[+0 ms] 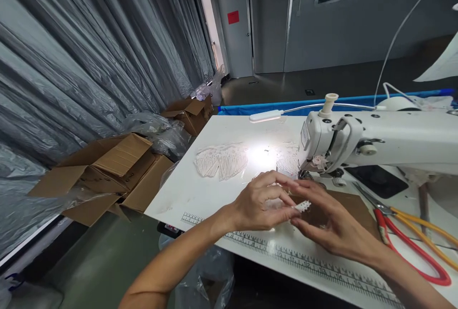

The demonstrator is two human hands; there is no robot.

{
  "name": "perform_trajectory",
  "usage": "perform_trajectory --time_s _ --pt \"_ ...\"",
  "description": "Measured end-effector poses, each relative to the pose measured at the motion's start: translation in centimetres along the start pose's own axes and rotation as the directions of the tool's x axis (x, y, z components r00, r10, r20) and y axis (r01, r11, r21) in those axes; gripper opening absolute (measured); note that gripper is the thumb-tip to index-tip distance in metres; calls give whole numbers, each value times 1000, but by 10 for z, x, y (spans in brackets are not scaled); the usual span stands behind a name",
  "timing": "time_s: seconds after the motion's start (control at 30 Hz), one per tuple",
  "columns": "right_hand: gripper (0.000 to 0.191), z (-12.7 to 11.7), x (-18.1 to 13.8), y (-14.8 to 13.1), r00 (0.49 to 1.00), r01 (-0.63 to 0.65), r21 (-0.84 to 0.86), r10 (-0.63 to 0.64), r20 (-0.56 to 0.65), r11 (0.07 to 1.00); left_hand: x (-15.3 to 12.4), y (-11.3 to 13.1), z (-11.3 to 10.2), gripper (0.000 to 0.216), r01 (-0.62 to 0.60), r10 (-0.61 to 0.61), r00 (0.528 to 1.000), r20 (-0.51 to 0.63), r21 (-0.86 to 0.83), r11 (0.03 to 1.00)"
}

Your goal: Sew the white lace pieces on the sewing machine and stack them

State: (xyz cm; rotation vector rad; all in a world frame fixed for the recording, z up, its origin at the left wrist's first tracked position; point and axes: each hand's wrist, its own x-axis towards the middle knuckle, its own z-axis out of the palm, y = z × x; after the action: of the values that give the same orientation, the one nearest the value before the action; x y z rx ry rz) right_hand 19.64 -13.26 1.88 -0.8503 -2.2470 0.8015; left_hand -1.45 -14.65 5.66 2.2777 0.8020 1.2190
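My left hand (263,201) and my right hand (327,220) meet over the white table (186,194), just in front of the needle area of a white sewing machine (375,139). Both pinch a small white lace strip (301,206) between their fingertips. Under the hands lies a brown card sheet (352,206). A pile of pale lace pieces (222,160) rests on the table to the left, lit by the lamp.
Red and yellow handled scissors (411,242) lie at the right. A printed ruler (286,251) runs along the table's front edge. Open cardboard boxes (110,175) and plastic bags sit on the floor at left, beside a plastic-sheet curtain (71,60).
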Motion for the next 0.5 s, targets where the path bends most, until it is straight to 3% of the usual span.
perform_trajectory --time_s 0.1,0.23,0.3,0.4,0.5 --pt "24 6 -7 -9 993 -30 88 19 121 996 -1 19 -10 16 46 -43 997 57 -62 997" --pt "23 8 -29 -12 973 -154 277 96 212 949 -12 29 -23 19 187 -178 982 70 -166 968" --pt "20 3 -35 -13 941 -268 397 151 301 878 -17 25 -27 21 265 -259 964 56 -210 941" --pt "28 -10 -30 -6 853 -474 454 267 448 754 -19 7 -27 15 394 -390 919 55 -150 907" --pt "34 -22 -15 14 834 -529 389 378 402 754 -13 -19 -20 26 504 -506 856 103 49 862"
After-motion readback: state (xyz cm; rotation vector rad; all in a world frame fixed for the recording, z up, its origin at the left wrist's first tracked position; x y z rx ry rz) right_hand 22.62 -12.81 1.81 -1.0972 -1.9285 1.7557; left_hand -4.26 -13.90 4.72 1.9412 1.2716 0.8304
